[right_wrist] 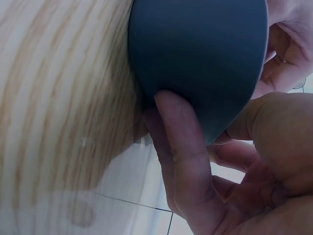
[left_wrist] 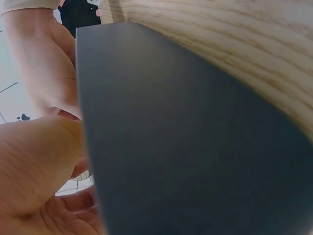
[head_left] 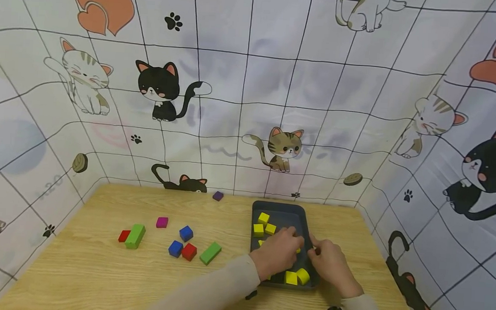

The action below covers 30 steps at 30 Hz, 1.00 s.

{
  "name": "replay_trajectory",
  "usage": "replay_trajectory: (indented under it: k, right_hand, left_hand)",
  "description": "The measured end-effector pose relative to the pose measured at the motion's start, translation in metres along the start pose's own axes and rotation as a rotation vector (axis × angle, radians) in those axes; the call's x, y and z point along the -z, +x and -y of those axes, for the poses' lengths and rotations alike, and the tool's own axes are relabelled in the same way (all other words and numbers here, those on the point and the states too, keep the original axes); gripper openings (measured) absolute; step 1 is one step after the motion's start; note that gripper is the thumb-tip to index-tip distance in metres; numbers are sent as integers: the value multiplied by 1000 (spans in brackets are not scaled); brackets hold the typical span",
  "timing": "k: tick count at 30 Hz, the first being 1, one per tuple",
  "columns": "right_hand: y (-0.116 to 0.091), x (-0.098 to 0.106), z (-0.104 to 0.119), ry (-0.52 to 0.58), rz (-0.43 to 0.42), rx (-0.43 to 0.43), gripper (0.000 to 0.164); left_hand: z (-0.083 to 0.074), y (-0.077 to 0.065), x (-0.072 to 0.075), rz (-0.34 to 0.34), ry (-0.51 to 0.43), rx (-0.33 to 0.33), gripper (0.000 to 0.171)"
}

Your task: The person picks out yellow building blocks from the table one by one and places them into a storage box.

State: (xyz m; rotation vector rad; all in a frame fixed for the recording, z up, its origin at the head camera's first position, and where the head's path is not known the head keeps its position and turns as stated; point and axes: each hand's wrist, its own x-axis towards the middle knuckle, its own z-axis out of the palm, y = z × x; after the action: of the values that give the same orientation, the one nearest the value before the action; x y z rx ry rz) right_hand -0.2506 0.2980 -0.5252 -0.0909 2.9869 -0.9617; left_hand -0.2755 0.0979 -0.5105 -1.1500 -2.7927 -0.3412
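A dark grey tray (head_left: 286,219) lies on the table with several yellow blocks in it, among them a cube (head_left: 291,277) and a rounded piece (head_left: 303,276) at its near end. My left hand (head_left: 277,252) reaches down into the tray with bent fingers. A bit of a yellow block (head_left: 298,250) shows beside its fingertips; cannot tell whether they pinch it. My right hand (head_left: 331,265) grips the tray's right rim. In the right wrist view its fingers (right_wrist: 181,132) press the outer wall, with the thumb on the rim side. In the left wrist view the tray wall (left_wrist: 186,132) hides the work.
Left of the tray lie blue cubes (head_left: 176,248), a red cube (head_left: 189,252) and a green block (head_left: 210,253). Farther left are another green block (head_left: 135,236), a red block (head_left: 124,236) and a magenta block (head_left: 162,222). A purple block (head_left: 218,196) sits near the cat-patterned back wall (head_left: 224,125).
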Motion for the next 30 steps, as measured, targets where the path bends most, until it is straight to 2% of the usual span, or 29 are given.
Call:
replay_trajectory:
  k: [12,20,30]
  right_hand:
    - [-2,-1,4,-1,12,-11,58]
    - [-3,-3,5,14,9,-21,59]
    - [-3,-4,4,16,7,1,57]
  left_hand:
    - [0,2,-3,16,-21,-8,26]
    - [-3,2,-1,14,9,-27,25]
    - [-6,1,2,17,26,-1,22]
